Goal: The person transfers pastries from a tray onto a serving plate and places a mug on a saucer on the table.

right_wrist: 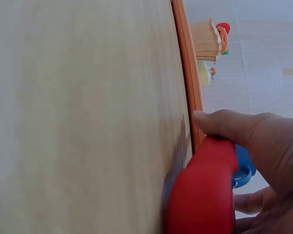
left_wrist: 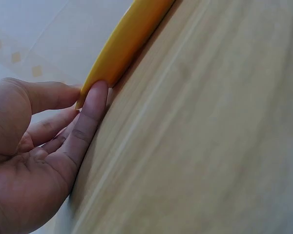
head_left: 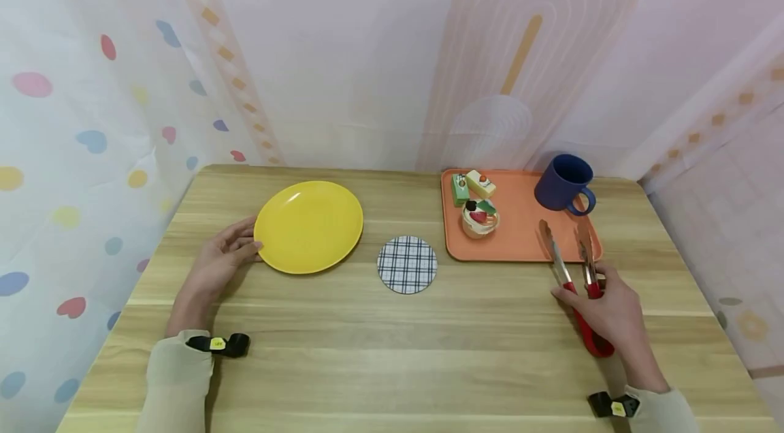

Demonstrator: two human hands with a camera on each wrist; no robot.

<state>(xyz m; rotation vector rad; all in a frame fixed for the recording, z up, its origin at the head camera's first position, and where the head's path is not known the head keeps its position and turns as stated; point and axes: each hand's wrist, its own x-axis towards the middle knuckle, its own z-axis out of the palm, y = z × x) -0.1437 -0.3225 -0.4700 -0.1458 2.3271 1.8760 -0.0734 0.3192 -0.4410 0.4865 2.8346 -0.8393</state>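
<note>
My left hand (head_left: 217, 259) pinches the left rim of a yellow plate (head_left: 309, 227), thumb and fingers on either side of the edge in the left wrist view. The plate lies on the wooden table. On the right, my right hand (head_left: 612, 307) holds red-handled tongs (head_left: 593, 338) with metal arms, their tips apart over the front edge of an orange tray (head_left: 514, 242). In the right wrist view the red handle (right_wrist: 202, 190) sits under the thumb. The tray bears a dark blue mug (head_left: 559, 182), a toy cupcake (head_left: 480, 220), and green (head_left: 460, 191) and yellow (head_left: 480, 184) toy cake slices.
A round checked coaster (head_left: 407, 265) lies between plate and tray on the wooden table (head_left: 392, 358). Patterned cloth (head_left: 343, 58) hangs behind the table and along both sides.
</note>
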